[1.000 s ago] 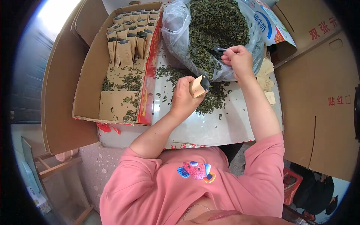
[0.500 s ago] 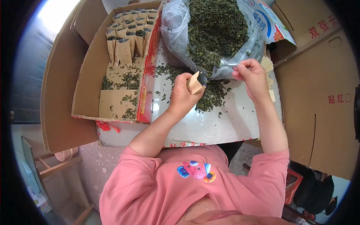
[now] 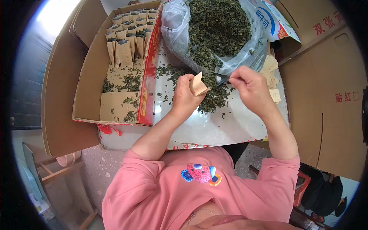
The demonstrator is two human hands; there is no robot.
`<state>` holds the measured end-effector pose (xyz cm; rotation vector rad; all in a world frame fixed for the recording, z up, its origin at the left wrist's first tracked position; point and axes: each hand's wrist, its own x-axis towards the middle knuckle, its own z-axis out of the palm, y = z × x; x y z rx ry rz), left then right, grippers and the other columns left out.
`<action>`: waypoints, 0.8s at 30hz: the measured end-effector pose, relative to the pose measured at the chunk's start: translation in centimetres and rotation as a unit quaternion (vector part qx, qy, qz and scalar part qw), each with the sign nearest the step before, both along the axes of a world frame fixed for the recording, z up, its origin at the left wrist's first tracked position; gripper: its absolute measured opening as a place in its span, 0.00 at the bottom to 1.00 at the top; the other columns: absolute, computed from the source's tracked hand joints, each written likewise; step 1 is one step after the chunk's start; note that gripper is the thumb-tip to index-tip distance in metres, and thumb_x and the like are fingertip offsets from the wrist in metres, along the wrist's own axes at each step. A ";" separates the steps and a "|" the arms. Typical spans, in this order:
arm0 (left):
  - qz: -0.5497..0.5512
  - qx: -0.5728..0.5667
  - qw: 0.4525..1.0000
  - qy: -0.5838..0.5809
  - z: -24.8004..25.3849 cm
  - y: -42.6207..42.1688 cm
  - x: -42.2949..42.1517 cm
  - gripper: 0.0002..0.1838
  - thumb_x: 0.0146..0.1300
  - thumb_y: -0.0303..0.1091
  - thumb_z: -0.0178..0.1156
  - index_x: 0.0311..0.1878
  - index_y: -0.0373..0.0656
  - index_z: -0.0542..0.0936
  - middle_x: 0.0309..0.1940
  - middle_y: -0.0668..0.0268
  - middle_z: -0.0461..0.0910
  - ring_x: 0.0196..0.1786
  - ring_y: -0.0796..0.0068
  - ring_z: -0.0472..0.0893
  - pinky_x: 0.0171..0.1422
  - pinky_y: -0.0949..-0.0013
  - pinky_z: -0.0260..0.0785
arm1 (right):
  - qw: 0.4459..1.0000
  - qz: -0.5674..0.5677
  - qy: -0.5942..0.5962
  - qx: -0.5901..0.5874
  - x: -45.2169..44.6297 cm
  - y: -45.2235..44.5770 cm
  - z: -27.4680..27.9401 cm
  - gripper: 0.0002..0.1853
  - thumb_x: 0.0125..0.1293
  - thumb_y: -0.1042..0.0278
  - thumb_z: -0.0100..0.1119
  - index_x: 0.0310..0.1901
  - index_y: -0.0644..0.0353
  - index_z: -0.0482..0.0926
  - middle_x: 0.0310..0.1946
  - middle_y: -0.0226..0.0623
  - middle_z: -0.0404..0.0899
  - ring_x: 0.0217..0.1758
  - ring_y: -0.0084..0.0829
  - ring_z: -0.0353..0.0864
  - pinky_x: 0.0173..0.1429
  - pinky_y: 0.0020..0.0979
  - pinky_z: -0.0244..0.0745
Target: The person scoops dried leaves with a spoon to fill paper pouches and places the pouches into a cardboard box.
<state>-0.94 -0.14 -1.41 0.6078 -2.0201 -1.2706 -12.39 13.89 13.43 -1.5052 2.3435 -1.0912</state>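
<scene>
My left hand [image 3: 185, 98] is closed around a small brown paper bag [image 3: 197, 85], tilted with its mouth toward the right. Between the pinched fingers of my right hand [image 3: 251, 90] is the handle of a metal spoon [image 3: 220, 78]. Its bowl is beside the paper bag's mouth; whether leaves remain on it I cannot tell. Just beyond both hands, dark green dried leaves [image 3: 218, 28] fill a clear plastic bag [image 3: 174, 30]. A loose heap of leaves [image 3: 213, 100] lies on the table below the spoon.
To the left, a cardboard box [image 3: 87, 82] holds rows of upright paper bags [image 3: 124, 53] and scattered leaves. Flat paper bags [image 3: 270, 81] lie at the white table's [image 3: 184, 132] right edge. A milk carton box [image 3: 274, 21] and large cardboard [image 3: 326, 96] stand on the right.
My right hand has moved down and left, bringing the spoon from the plastic bag's edge to the mouth of the paper bag. The left hand has tipped the paper bag slightly.
</scene>
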 end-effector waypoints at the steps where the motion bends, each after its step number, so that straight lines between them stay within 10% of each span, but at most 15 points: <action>1: 0.001 -0.001 1.000 0.001 0.0 0.0 0.0 0.31 0.44 0.31 0.76 0.50 0.38 0.69 0.44 0.57 0.72 0.47 0.59 0.76 0.52 0.63 0.71 | 0.996 0.019 0.087 0.007 0.4 -0.2 0.2 0.03 0.60 0.82 0.58 0.32 0.64 0.74 0.27 0.36 0.77 0.31 0.29 0.80 0.36 0.31 0.73; 7: -0.026 0.027 0.999 0.007 0.2 0.1 0.2 0.31 0.45 0.30 0.74 0.51 0.37 0.69 0.45 0.55 0.71 0.50 0.57 0.74 0.55 0.61 0.69 | 0.965 0.118 0.235 -0.008 1.3 -0.8 0.1 0.10 0.49 0.87 0.56 0.34 0.64 0.74 0.32 0.43 0.77 0.36 0.47 0.78 0.40 0.40 0.74; 24: -0.111 0.032 0.993 0.006 1.5 0.0 0.8 0.32 0.45 0.24 0.72 0.55 0.38 0.69 0.48 0.56 0.70 0.54 0.59 0.73 0.60 0.62 0.67 | 0.926 0.178 0.332 0.004 2.1 -0.1 -0.4 0.08 0.47 0.76 0.57 0.31 0.63 0.72 0.32 0.39 0.73 0.34 0.40 0.76 0.38 0.38 0.73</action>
